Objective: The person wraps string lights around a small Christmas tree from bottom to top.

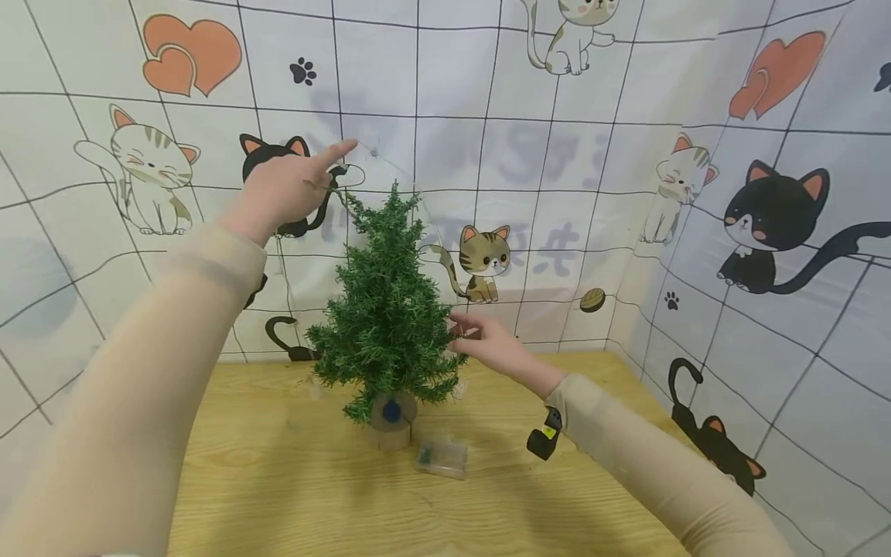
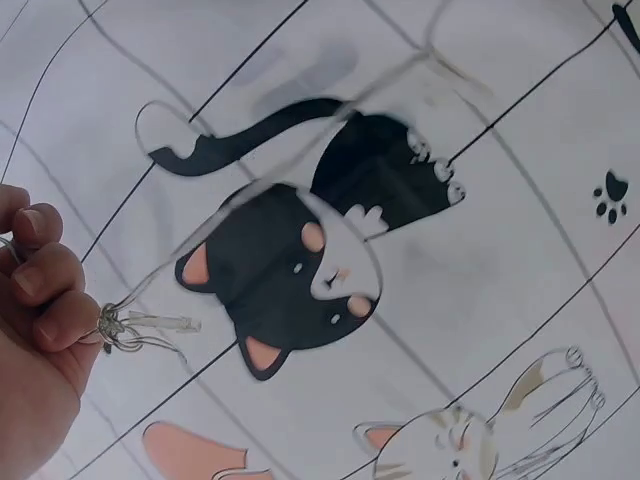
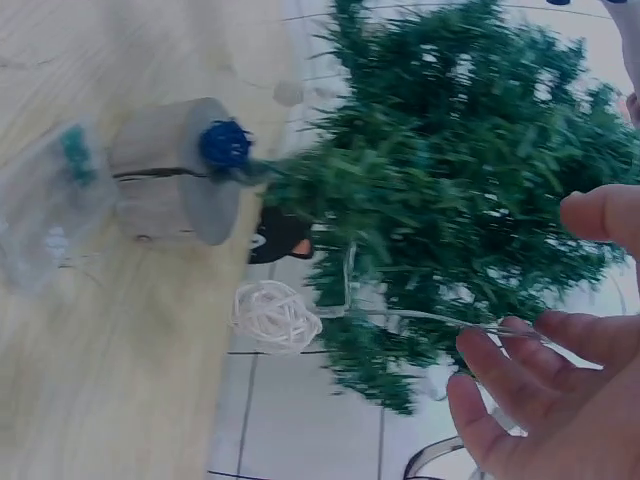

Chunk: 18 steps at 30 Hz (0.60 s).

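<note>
A small green tree [image 1: 390, 302] [image 3: 440, 170] stands on a wooden round base [image 1: 394, 437] [image 3: 150, 215]. Above its top left, the left hand [image 1: 281, 189] [image 2: 45, 370] holds a thin wire [image 2: 175, 255] in curled fingers; a small wire tangle hangs by them in the left wrist view. Beside the tree's right side, the right hand [image 1: 501, 348] [image 3: 570, 390] has its thumb apart and fingers loosely extended, the wire [image 3: 420, 316] running across the fingertips. A white woven ball [image 3: 276, 318] [image 1: 459, 389] hangs on this wire at the lower branches.
A clear plastic case [image 1: 442, 458] [image 3: 50, 220] lies on the wooden table [image 1: 292, 480], just right of the base. Behind and to the right hangs a white gridded cloth [image 1: 452, 77] with cat pictures. A small black device [image 1: 544, 437] is at the right cuff.
</note>
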Each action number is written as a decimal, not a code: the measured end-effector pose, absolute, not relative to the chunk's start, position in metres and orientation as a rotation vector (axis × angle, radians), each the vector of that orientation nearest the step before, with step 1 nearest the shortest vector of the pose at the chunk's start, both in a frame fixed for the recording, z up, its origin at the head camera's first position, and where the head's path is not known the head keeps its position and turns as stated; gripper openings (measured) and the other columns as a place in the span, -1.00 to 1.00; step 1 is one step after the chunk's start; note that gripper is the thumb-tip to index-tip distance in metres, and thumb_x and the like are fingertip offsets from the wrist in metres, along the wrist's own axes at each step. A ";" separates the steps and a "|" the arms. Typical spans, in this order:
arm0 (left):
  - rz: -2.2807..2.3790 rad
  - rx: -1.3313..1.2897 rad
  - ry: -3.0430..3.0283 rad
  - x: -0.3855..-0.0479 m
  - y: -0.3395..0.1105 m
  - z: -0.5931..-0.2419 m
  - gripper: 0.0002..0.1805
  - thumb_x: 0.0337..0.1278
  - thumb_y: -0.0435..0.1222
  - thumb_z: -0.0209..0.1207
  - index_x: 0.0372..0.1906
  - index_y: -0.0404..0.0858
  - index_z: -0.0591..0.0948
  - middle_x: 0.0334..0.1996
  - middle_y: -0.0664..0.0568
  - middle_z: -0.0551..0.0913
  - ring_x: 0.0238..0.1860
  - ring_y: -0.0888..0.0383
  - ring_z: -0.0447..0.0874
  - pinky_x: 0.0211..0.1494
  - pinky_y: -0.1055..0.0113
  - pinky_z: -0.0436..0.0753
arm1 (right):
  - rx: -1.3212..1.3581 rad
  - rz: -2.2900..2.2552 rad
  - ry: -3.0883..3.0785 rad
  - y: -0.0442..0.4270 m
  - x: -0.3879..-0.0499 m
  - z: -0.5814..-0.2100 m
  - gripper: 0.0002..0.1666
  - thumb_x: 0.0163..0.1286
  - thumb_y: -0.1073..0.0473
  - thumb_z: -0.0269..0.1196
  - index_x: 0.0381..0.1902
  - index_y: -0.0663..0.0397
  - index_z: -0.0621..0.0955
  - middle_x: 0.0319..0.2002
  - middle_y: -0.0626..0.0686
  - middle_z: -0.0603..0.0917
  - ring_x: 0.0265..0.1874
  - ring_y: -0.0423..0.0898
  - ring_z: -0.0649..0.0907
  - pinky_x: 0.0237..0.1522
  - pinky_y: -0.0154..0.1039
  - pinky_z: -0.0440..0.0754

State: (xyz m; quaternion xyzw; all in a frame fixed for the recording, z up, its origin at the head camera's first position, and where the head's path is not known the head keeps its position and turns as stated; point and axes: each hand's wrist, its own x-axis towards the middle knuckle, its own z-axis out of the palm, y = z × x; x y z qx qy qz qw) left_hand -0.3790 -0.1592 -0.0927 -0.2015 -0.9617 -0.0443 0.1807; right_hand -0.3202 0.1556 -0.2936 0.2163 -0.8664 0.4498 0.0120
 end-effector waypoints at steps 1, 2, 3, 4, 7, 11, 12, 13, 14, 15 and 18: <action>-0.101 -0.575 -2.701 -0.378 -0.160 -0.088 -0.37 0.51 -0.17 -0.42 0.49 0.43 -0.26 -0.62 -0.11 0.46 -0.67 0.03 0.28 -0.57 0.18 0.36 | 0.658 1.419 -2.690 0.157 -0.320 -0.291 -0.27 0.33 0.12 0.21 0.43 0.12 0.31 0.15 0.19 0.53 0.03 0.08 0.59 -0.05 -0.03 0.56; -0.083 -0.583 -2.689 -0.378 -0.160 -0.084 -0.36 0.52 -0.17 -0.42 0.49 0.43 -0.27 -0.64 -0.10 0.43 -0.68 0.04 0.28 -0.57 0.18 0.37 | 0.643 1.443 -2.671 0.157 -0.321 -0.289 -0.28 0.34 0.12 0.20 0.43 0.11 0.32 0.16 0.17 0.52 0.04 0.07 0.58 -0.04 -0.02 0.55; -0.076 -0.591 -2.685 -0.377 -0.161 -0.080 -0.36 0.52 -0.17 -0.42 0.49 0.42 -0.28 -0.65 -0.08 0.40 -0.68 0.04 0.27 -0.56 0.18 0.37 | 0.625 1.466 -2.649 0.158 -0.321 -0.286 -0.31 0.36 0.12 0.20 0.42 0.09 0.33 0.16 0.16 0.52 0.05 0.07 0.57 -0.02 -0.01 0.54; -0.071 -0.600 -2.679 -0.377 -0.161 -0.078 -0.36 0.51 -0.18 -0.42 0.49 0.41 -0.29 -0.66 -0.07 0.37 -0.68 0.05 0.25 -0.56 0.18 0.36 | 0.613 1.508 -2.619 0.158 -0.322 -0.284 -0.33 0.37 0.12 0.18 0.42 0.09 0.34 0.17 0.16 0.51 0.06 0.07 0.56 0.01 0.01 0.52; -0.083 -0.611 -2.677 -0.376 -0.160 -0.073 -0.36 0.51 -0.17 -0.43 0.49 0.41 -0.31 -0.65 -0.07 0.35 -0.68 0.05 0.23 -0.51 0.15 0.35 | 0.604 1.698 -2.500 0.159 -0.325 -0.277 -0.38 0.41 0.11 0.15 0.40 0.08 0.37 0.22 0.16 0.47 0.16 0.08 0.50 0.16 0.09 0.42; -0.122 -0.611 -2.703 -0.378 -0.160 -0.074 -0.37 0.53 -0.12 -0.41 0.47 0.45 -0.34 -0.59 -0.11 0.43 -0.67 0.04 0.27 -0.48 0.12 0.39 | 0.680 1.993 -2.299 0.156 -0.330 -0.267 -0.40 0.42 0.11 0.09 0.38 0.16 0.38 0.33 0.17 0.39 0.24 0.13 0.43 0.30 0.16 0.22; -0.134 -0.608 -2.712 -0.379 -0.160 -0.075 -0.37 0.53 -0.11 -0.40 0.46 0.46 -0.35 -0.59 -0.12 0.45 -0.68 0.04 0.28 -0.48 0.12 0.39 | 0.704 2.054 -2.247 0.155 -0.331 -0.264 -0.39 0.42 0.11 0.08 0.38 0.19 0.38 0.34 0.18 0.37 0.23 0.12 0.44 0.32 0.17 0.19; -0.151 -0.607 -2.720 -0.380 -0.160 -0.076 -0.36 0.53 -0.10 -0.38 0.46 0.47 -0.35 -0.58 -0.12 0.46 -0.69 0.04 0.29 -0.49 0.13 0.40 | 0.726 2.099 -2.194 0.154 -0.333 -0.262 -0.38 0.40 0.12 0.07 0.37 0.23 0.38 0.34 0.19 0.37 0.20 0.11 0.46 0.31 0.16 0.20; -0.168 -0.610 -2.725 -0.381 -0.159 -0.078 -0.36 0.53 -0.09 -0.36 0.46 0.47 -0.34 -0.58 -0.11 0.48 -0.69 0.04 0.29 -0.52 0.15 0.40 | 0.744 2.135 -2.144 0.153 -0.334 -0.259 -0.37 0.39 0.12 0.07 0.36 0.28 0.38 0.33 0.20 0.37 0.15 0.09 0.50 0.30 0.15 0.21; -0.182 -0.615 -2.725 -0.382 -0.159 -0.081 -0.35 0.53 -0.08 -0.34 0.47 0.45 -0.33 -0.58 -0.12 0.48 -0.70 0.04 0.30 -0.53 0.15 0.39 | 0.756 2.177 -2.087 0.151 -0.335 -0.256 -0.37 0.37 0.14 0.07 0.35 0.31 0.38 0.31 0.20 0.39 0.10 0.06 0.52 0.27 0.13 0.25; -0.264 -0.631 -2.722 -0.386 -0.157 -0.086 -0.35 0.53 -0.05 -0.29 0.48 0.44 -0.30 -0.55 -0.18 0.51 -0.69 0.00 0.33 -0.51 0.15 0.37 | 0.767 2.245 -1.942 0.149 -0.337 -0.247 -0.40 0.34 0.18 0.07 0.29 0.37 0.42 0.18 0.15 0.45 -0.07 -0.04 0.57 0.14 0.04 0.35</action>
